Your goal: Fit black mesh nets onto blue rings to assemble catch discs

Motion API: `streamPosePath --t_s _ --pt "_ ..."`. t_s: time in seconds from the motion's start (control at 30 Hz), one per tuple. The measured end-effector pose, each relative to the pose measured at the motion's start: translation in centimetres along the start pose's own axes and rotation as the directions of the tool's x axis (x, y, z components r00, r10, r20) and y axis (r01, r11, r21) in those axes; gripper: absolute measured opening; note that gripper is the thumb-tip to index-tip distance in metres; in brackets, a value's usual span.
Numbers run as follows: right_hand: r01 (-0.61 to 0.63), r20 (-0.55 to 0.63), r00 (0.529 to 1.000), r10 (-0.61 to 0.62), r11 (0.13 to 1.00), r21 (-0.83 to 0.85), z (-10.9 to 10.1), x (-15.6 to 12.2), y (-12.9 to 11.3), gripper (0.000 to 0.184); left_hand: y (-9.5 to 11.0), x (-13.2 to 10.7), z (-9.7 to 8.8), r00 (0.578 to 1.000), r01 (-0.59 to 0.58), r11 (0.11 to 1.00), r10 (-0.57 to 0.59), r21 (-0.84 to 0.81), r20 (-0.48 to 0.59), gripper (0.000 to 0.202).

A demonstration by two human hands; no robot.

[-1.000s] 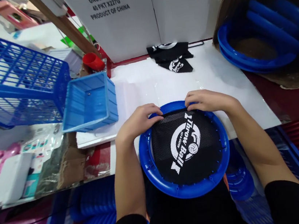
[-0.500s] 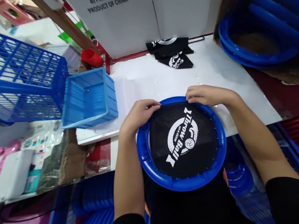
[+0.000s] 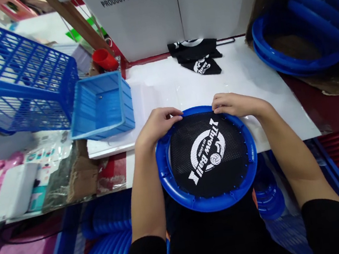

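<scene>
A blue plastic ring (image 3: 183, 198) lies in front of my body, partly over the table's near edge. Across its opening stretches a black mesh net (image 3: 179, 155) with white "Throw Ball" print, its edge caught on small pegs along the near and right sides. A narrow gap shows between net and ring at the left. My left hand (image 3: 163, 123) is closed in a pinch at the net's upper left edge, against the ring. At the upper right, my right hand (image 3: 230, 104) pinches the net's edge at the rim. The fingertips partly hide the net's edge.
Black printed nets (image 3: 195, 50) lie at the back of the white table (image 3: 165, 94), before white cartons (image 3: 143, 26). A blue bin (image 3: 101, 129) and blue basket (image 3: 42, 85) stand left. More blue rings (image 3: 302, 66) sit in a box at right.
The view has shifted slightly, moving the table and its contents up a little in the picture. Both hands keep nearly the same places on the ring and net.
</scene>
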State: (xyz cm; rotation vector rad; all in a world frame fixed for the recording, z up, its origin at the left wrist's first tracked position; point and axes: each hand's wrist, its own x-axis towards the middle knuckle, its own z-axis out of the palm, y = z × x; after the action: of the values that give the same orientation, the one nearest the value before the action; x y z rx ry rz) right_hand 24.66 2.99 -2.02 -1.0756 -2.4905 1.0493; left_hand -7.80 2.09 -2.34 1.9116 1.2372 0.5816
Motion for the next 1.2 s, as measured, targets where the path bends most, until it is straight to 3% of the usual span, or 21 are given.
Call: streamPosePath --t_s 0.17,0.37,0.57,0.83,1.07,1.2 --pt "0.013 -0.009 1.000 -0.013 1.000 0.002 0.1 0.1 0.0 0.022 0.1 0.0 -0.3 0.997 0.028 1.000 -0.028 0.006 0.068 0.021" --pt "0.037 -0.042 0.998 -0.039 0.999 -0.032 0.5 0.3 0.3 0.019 -0.4 0.0 -0.3 0.990 -0.038 0.998 0.030 0.054 0.141 0.028" --pt "0.046 -0.060 0.997 -0.049 0.997 -0.057 0.5 0.2 0.2 0.018 -0.2 0.1 -0.1 0.987 -0.117 0.984 0.102 0.131 0.121 0.027" --pt "0.018 -0.066 0.998 -0.024 0.997 -0.077 0.4 0.1 -0.1 0.018 0.1 0.2 0.3 0.995 -0.067 0.993 0.059 0.096 0.084 0.028" --pt "-0.023 -0.067 0.998 0.016 0.995 -0.095 0.5 0.1 -0.4 0.017 0.7 0.0 0.5 0.999 0.007 0.985 0.001 0.172 -0.047 0.034" --pt "-0.031 -0.065 0.998 0.024 0.995 -0.096 0.5 -0.1 -0.1 0.015 0.7 0.0 0.3 0.999 -0.020 0.988 0.027 0.154 -0.045 0.026"
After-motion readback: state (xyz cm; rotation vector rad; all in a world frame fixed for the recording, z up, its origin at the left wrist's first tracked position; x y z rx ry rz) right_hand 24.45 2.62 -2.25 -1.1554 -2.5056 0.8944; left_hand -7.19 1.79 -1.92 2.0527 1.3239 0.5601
